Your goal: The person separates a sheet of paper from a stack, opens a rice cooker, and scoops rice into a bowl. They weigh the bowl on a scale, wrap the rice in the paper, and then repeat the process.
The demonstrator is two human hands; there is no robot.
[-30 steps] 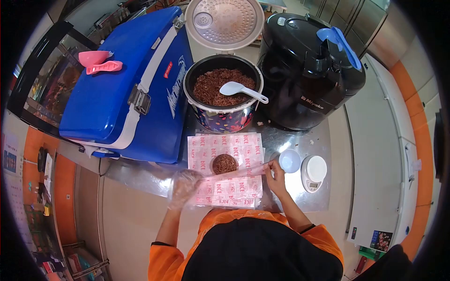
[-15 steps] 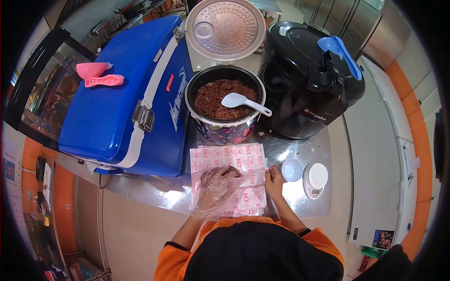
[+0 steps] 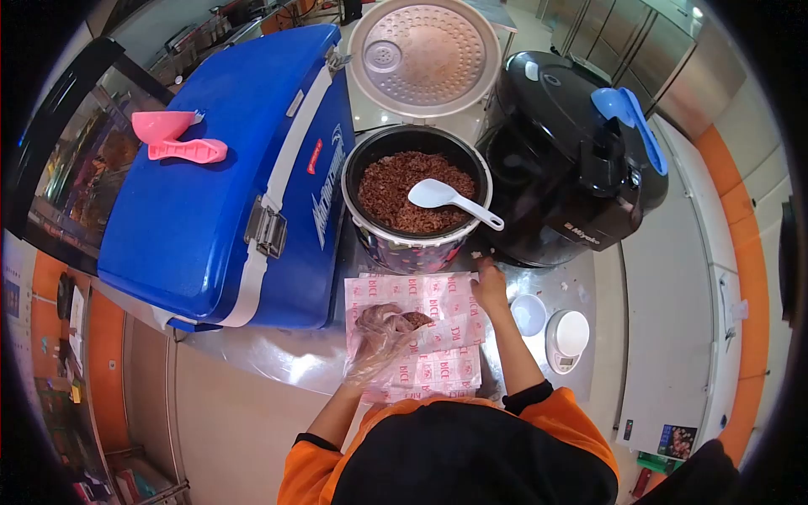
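My left hand (image 3: pixel 379 332), in a clear plastic glove, is curled over the left part of the printed wrapping paper (image 3: pixel 446 290). Brown rice (image 3: pixel 416 319) shows at its fingertips, beside a folded-over part of the paper. My right hand (image 3: pixel 490 286) is bare and pinches the paper near its upper right corner. Beyond the paper stands an open rice pot (image 3: pixel 396 250) of cooked brown rice (image 3: pixel 402 181), with a white rice paddle (image 3: pixel 433 194) lying on the rice and over the rim.
A blue cooler box (image 3: pixel 194 194) with pink scoops (image 3: pixel 187 150) stands left. At right are a black Miyako cooker (image 3: pixel 547 177) with a blue scoop (image 3: pixel 644 135), a pale blue bowl (image 3: pixel 528 315) and a small white scale (image 3: pixel 568 338). The metal table (image 3: pixel 278 358) lies underneath.
My right hand has moved forward, from the paper's right side to its upper right corner. My left hand stays by the rice. The view has shifted slightly.
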